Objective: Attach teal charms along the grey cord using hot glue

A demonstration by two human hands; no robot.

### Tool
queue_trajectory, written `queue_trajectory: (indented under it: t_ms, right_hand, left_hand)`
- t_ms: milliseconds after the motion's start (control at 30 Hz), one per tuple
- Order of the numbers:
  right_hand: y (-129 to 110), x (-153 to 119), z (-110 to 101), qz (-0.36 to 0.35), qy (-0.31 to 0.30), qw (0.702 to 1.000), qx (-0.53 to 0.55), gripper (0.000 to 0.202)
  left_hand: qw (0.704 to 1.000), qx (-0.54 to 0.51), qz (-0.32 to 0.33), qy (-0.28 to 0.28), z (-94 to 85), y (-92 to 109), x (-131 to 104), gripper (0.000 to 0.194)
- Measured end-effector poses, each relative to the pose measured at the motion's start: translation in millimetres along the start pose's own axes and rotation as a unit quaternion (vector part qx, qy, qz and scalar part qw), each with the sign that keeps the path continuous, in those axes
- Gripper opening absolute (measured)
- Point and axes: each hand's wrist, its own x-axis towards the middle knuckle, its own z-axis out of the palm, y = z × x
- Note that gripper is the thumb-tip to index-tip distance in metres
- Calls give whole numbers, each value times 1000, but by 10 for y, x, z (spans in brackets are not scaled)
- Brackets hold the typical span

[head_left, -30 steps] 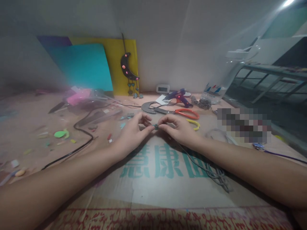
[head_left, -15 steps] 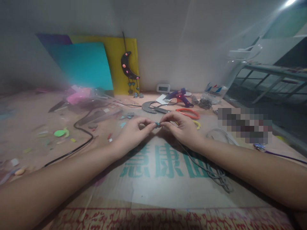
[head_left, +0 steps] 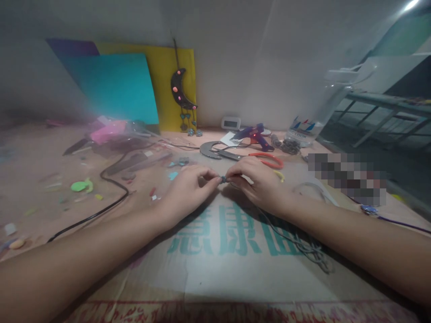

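At the far left of the frame, the table (head_left: pixel 40 152) carries scattered scraps, among them a green cutout (head_left: pixel 80 185). A black cable (head_left: pixel 111 197) curves across the table from the lower left toward the middle. In the upper left, a teal sheet (head_left: pixel 114 89) leans against the wall with a yellow sheet (head_left: pixel 161 76) behind it, and a black crescent moon ornament (head_left: pixel 179 92) hangs in front of the yellow one.

The left hand (head_left: pixel 185 190) lies just left of the frame's centre, its fingers curled and its thumb and forefinger pressed together on a small bead (head_left: pixel 223 179). The bead sits at the centre of the frame, just above the cardboard sheet (head_left: pixel 222 264) with green printed characters. It is too small to tell its long axis or which way it points. The right hand (head_left: pixel 261 181) meets it from the other side, fingertips likewise pinching the bead, so the two hands touch at that spot. A thin grey cord (head_left: pixel 296 244) trails from under the right hand down toward the lower right, ending in a loose tangle on the cardboard.

Behind the hands, right of centre, lie a grey crescent cutout (head_left: pixel 210 150), a glue gun (head_left: pixel 252 134) with a small red light, and orange-handled scissors (head_left: pixel 269 159). Further right stands a clear plastic bottle (head_left: pixel 306 125).
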Motion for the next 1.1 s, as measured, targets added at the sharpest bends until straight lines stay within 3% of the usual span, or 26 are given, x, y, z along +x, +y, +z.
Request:
queue_trajectory:
  t_ms: [633, 1100]
  right_hand:
    - [10, -13, 32, 10, 3, 1000, 11, 9]
    - [6, -5, 18, 11, -33, 999, 5, 12]
  left_hand:
    - [999, -27, 7, -16, 4, -4, -26, 16]
    - [994, 96, 59, 14, 5, -9, -48, 15]
